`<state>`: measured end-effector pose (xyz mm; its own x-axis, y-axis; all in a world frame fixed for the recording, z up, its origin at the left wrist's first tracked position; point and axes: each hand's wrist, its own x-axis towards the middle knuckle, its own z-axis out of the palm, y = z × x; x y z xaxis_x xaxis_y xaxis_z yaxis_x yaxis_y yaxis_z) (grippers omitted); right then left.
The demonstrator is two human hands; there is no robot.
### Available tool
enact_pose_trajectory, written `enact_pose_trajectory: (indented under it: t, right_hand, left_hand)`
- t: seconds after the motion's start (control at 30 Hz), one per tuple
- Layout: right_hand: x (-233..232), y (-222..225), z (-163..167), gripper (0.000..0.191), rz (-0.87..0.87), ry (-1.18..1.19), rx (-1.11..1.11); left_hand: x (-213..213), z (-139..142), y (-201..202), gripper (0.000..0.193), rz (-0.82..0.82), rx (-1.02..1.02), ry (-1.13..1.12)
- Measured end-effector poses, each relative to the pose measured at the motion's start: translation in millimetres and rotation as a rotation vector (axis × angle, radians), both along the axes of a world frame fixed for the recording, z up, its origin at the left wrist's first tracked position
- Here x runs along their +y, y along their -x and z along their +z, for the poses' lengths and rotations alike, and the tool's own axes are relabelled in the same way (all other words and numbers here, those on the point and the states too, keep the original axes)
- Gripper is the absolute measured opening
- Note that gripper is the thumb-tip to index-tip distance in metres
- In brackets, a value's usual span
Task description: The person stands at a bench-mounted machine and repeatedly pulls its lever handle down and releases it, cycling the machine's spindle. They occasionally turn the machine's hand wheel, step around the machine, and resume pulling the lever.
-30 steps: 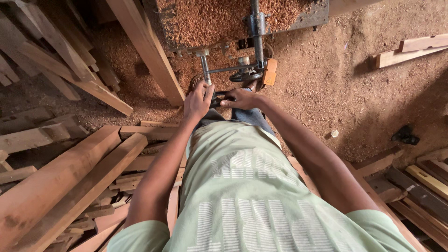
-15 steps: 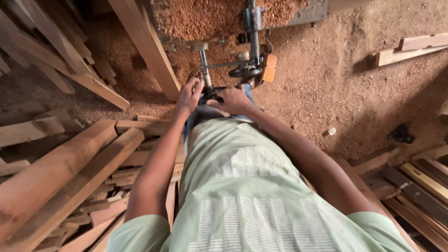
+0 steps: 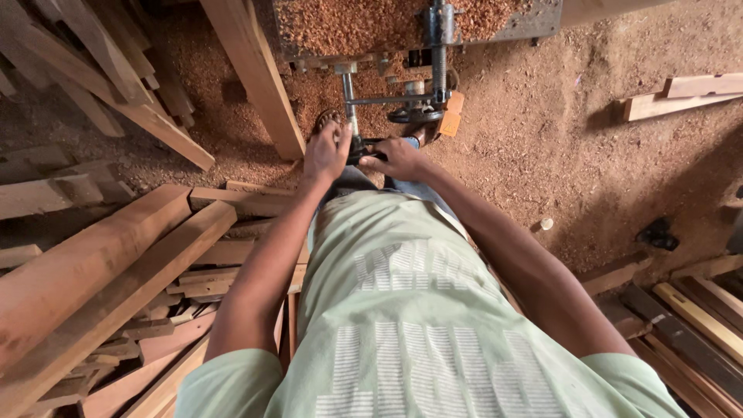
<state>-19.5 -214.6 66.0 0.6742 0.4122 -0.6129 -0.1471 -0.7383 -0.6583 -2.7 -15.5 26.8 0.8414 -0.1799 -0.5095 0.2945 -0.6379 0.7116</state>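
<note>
We see bare skin on our left hand (image 3: 325, 151) and right hand (image 3: 398, 159), both closed around a dark, dull metal handle (image 3: 364, 149); above it the machine's metal rods (image 3: 352, 97) look grey, worn and matt, with an orange-painted part (image 3: 451, 112) beside them; the machine bed (image 3: 402, 19) is metal under a heap of coarse, reddish sawdust; the wooden planks (image 3: 93, 263) at our left are rough-sawn, unvarnished and dusty; the floor (image 3: 557, 170) is loose, grainy sawdust; our shirt (image 3: 402, 325) is soft, matt, pale green cloth with a flat white print.
</note>
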Motion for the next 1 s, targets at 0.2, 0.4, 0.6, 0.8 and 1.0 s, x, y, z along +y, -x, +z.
enact_pose_trajectory:
  t: [0.2, 0.4, 0.6, 0.8, 1.0]
  right_hand:
    - [-2.2, 1.5, -1.1, 0.071, -0.006, -0.045, -0.097]
    - [-2.6, 3.1, 2.3, 0.070, -0.027, -0.064, -0.086]
    - [-2.4, 3.7, 0.4, 0.072, -0.016, -0.065, -0.143]
    - [-2.1, 3.0, -1.5, 0.073, -0.037, -0.117, -0.127]
    - [-2.3, 2.2, -2.7, 0.081, -0.013, -0.059, -0.063]
  left_hand:
    - [-1.2, 1.2, 0.8, 0.048, 0.051, -0.073, 0.047]
    - [0.8, 0.4, -2.6, 0.044, 0.024, -0.045, 0.061]
    - [1.5, -0.7, -3.2, 0.044, 0.018, -0.007, 0.058]
    - [1.3, 0.0, -3.8, 0.043, 0.021, -0.030, 0.067]
    - [1.8, 1.8, -6.1, 0.043, -0.007, 0.059, 0.052]
